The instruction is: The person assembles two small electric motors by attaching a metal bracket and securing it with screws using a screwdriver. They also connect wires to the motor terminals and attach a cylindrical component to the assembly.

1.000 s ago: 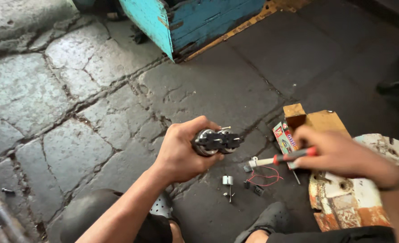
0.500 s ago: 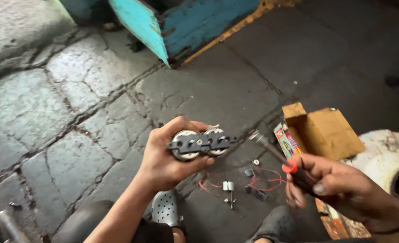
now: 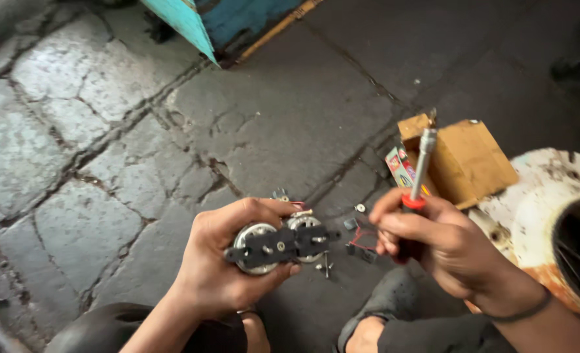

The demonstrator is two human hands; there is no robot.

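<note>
Screwdriver [image 3: 422,157] now raised upright in right hand [image 3: 437,242], left hand [image 3: 228,261] gripping motor part [image 3: 278,244]

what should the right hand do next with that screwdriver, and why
Probably tip the screwdriver down and bring its tip to a screw on the black bar of the twin round metal part. The right hand grips the red handle with the shaft pointing up and away, while the left hand holds the part face-up, its small screws exposed and untouched.

Bare forearms (dark wristband [image 3: 519,312])
</note>
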